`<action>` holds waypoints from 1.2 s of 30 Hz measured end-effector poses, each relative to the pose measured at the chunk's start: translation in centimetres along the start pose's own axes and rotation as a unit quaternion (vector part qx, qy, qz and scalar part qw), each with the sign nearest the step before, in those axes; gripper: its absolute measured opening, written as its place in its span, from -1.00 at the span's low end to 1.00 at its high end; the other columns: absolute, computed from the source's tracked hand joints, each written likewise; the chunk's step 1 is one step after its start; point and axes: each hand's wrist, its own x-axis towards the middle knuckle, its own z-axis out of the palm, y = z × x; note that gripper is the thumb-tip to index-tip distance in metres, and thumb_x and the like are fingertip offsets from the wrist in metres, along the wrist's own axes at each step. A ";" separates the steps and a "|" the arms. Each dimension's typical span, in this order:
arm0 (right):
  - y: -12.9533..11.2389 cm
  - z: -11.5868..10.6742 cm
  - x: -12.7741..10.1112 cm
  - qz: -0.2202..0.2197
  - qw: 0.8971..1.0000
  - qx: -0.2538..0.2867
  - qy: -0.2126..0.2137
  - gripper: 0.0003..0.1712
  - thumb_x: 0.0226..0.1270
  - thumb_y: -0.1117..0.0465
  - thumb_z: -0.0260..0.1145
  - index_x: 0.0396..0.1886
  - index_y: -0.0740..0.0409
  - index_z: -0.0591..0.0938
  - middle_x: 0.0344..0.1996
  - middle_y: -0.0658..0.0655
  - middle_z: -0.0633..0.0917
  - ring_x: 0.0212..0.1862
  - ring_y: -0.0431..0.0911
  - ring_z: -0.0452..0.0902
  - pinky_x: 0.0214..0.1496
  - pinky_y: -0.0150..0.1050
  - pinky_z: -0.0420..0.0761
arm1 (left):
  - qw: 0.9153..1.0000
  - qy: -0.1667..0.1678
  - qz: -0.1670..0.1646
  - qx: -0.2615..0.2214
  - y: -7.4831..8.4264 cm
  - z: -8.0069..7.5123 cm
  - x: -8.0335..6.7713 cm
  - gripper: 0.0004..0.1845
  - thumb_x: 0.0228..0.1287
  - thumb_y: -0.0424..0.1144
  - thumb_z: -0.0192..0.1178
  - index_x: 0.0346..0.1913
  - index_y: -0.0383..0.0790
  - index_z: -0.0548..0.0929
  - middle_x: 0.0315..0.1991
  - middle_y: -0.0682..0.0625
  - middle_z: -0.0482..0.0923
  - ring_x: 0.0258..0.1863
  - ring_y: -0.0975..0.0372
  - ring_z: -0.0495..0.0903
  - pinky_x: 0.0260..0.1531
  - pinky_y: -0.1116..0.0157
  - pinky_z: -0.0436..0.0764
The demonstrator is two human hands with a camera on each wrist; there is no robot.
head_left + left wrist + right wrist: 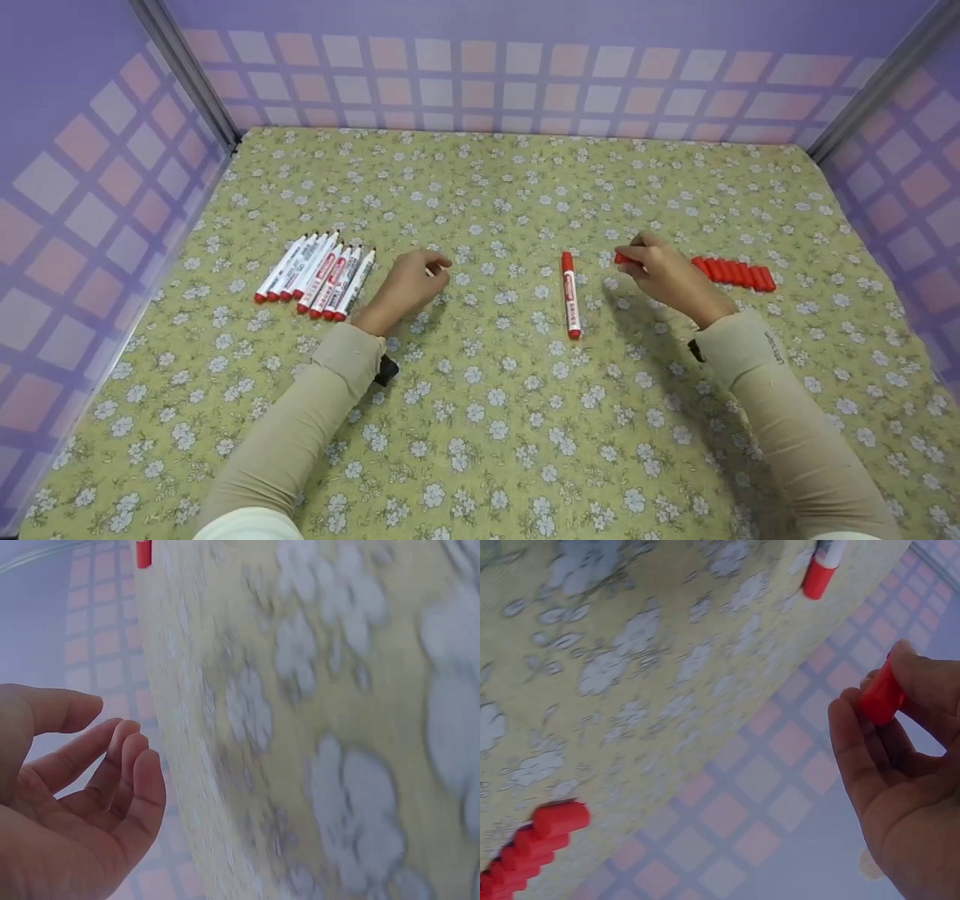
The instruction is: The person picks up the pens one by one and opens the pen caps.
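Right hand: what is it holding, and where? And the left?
The right hand pinches a red cap by its sides between thumb and fingertips. The left hand holds nothing.

Blurred tabletop cloth [337, 727] in left-wrist view; red marker end [143, 553] cut off at top edge; marker print [571, 294] too small to read.

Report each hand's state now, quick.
Left hand: open, fingers loosely curled, holding nothing.
Right hand: pinching a red cap between thumb and fingers.
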 end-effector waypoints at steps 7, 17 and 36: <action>2.7 -0.6 -0.4 0.059 0.997 0.045 0.029 -0.59 0.36 0.40 0.20 0.17 0.48 0.52 -0.19 0.40 0.54 -0.23 0.15 0.50 -0.22 -0.01 0.55 | 0.999 -0.037 0.003 -0.027 1.2 2.0 0.1 -0.65 0.44 -0.21 0.01 0.16 -0.27 0.57 -0.03 -0.13 0.55 -0.19 0.12 0.53 -0.32 0.25 0.50; 6.6 -1.1 -2.0 0.141 0.979 0.114 0.091 -0.56 0.43 0.18 0.18 0.20 0.34 0.54 -0.12 0.39 0.65 -0.25 0.14 0.58 -0.40 -0.43 0.47 | 0.991 -0.103 0.007 -0.085 3.7 4.5 0.7 -0.62 0.42 -0.20 0.00 0.21 -0.24 0.54 -0.03 -0.09 0.54 -0.17 0.09 0.56 -0.31 0.25 0.53; 11.8 -3.0 -5.0 0.303 0.935 0.164 0.082 -0.35 0.46 -0.02 0.09 0.33 0.36 0.38 0.25 0.47 0.44 0.21 0.28 0.40 0.17 0.16 0.45 | 0.977 -0.147 -0.009 -0.152 6.3 8.1 2.3 -0.58 0.43 -0.24 0.01 0.27 -0.32 0.45 -0.05 -0.25 0.55 -0.34 0.11 0.51 -0.32 0.20 0.50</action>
